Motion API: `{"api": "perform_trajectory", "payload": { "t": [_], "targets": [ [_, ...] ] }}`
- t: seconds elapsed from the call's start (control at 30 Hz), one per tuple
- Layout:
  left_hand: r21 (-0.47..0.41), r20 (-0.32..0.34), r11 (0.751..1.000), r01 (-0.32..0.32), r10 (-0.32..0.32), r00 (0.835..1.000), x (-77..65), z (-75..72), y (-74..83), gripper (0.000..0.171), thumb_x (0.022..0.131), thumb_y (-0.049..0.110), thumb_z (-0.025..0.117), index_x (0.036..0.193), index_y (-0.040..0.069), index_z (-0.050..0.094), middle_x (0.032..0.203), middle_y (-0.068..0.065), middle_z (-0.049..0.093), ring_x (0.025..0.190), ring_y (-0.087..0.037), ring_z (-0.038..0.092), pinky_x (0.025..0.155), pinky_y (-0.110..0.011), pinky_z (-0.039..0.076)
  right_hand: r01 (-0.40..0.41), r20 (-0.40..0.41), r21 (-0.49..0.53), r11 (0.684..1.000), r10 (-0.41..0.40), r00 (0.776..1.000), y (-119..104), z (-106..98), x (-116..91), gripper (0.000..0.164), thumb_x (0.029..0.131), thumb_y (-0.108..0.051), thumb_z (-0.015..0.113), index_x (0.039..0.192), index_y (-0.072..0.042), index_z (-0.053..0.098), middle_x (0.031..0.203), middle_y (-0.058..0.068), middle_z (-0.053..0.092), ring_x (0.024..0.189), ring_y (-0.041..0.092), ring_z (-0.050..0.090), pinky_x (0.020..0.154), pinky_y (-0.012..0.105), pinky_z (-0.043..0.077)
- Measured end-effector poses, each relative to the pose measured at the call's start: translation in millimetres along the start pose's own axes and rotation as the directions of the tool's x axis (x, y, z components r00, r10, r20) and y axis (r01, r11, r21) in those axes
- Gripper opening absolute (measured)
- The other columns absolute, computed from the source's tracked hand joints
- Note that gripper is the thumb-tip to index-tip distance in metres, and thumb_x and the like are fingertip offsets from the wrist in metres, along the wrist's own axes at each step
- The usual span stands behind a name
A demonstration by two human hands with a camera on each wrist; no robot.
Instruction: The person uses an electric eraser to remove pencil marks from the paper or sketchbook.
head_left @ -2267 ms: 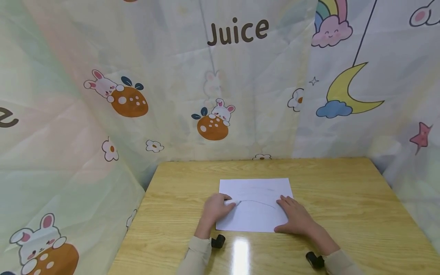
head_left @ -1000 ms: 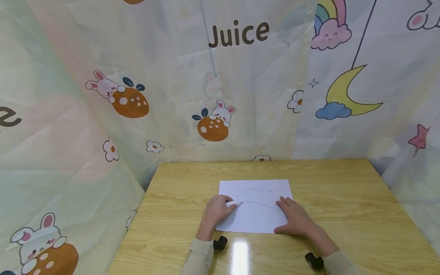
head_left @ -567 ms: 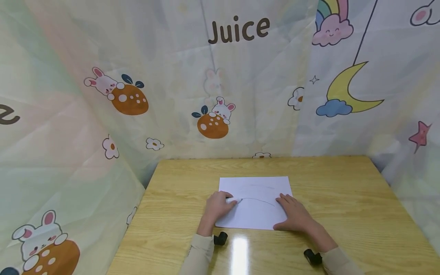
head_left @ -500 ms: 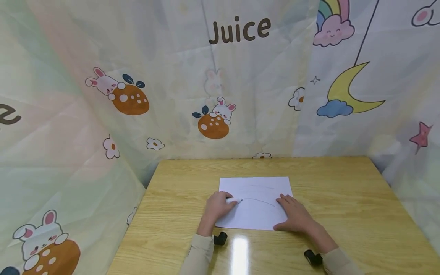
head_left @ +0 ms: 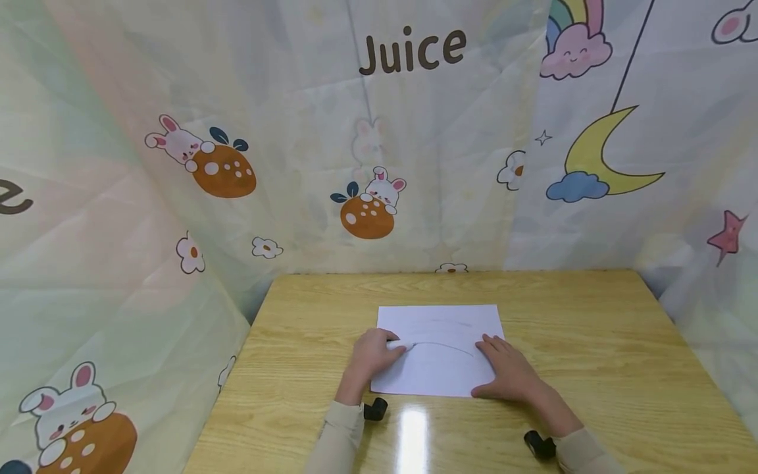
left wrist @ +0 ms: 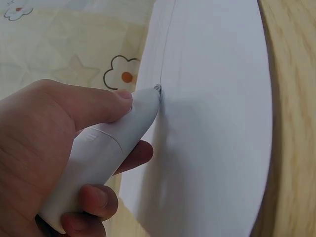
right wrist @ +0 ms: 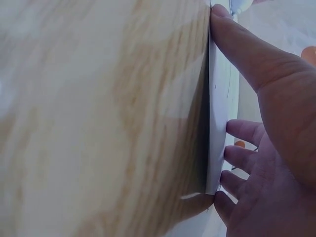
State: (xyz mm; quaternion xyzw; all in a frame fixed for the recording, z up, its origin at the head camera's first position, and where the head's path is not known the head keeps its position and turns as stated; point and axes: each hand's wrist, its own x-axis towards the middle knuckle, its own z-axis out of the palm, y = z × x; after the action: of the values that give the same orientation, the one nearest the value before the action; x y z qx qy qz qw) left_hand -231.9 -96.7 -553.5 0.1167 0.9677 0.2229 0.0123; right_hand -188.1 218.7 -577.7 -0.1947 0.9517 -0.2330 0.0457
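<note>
Bright glare point(head_left: 412, 436) on the table point(head_left: 296, 342), soft shadows point(left wrist: 165, 158)

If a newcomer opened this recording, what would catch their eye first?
Probably the big word "Juice" and the yellow crescent moon on the printed backdrop. Below, white paper lies on the wooden table, where the left hand grips a white pen-shaped tool and the right hand rests on the paper's right side.

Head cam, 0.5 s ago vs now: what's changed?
Very little. The left hand and the white pen-like tool it grips have shifted slightly left, the tip at the left end of the drawn line. Nothing newly grasped or let go. Unchanged: right hand resting on the right side of the paper, which lies in the same place on the table.
</note>
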Motion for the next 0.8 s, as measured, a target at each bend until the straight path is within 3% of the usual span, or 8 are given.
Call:
{"api": "perform_trajectory", "payload": {
  "t": [0.27,0.8],
  "targets": [
    [0.055,0.051,0.998,-0.036,0.033,0.998,6.1,-3.5,1.0,0.032,0.085,0.044,0.073,0.101,0.016,0.078,0.098,0.003,0.072,0.086,-0.014,0.066,0.069,-0.031,0.051,0.010,-0.014,0.006,1.000,-0.010,1.000,-4,-2,-3,0.102,0.065,-0.060,0.082,0.138,0.002,0.048,0.146,0.027,0.038,0.134,0.049,0.029,0.103,0.063,0.026],
    [0.038,0.123,0.997,-0.074,0.069,0.990,16.3,-6.1,-3.3,0.027,0.085,0.041,0.073,0.097,0.018,0.078,0.093,0.006,0.071,0.075,-0.008,0.059,0.064,-0.028,0.047,0.032,-0.001,0.011,0.999,-0.032,0.999,-2,0,-5,0.101,0.066,-0.060,0.081,0.138,0.002,0.048,0.146,0.027,0.038,0.134,0.050,0.030,0.102,0.064,0.027]
  ]
}}
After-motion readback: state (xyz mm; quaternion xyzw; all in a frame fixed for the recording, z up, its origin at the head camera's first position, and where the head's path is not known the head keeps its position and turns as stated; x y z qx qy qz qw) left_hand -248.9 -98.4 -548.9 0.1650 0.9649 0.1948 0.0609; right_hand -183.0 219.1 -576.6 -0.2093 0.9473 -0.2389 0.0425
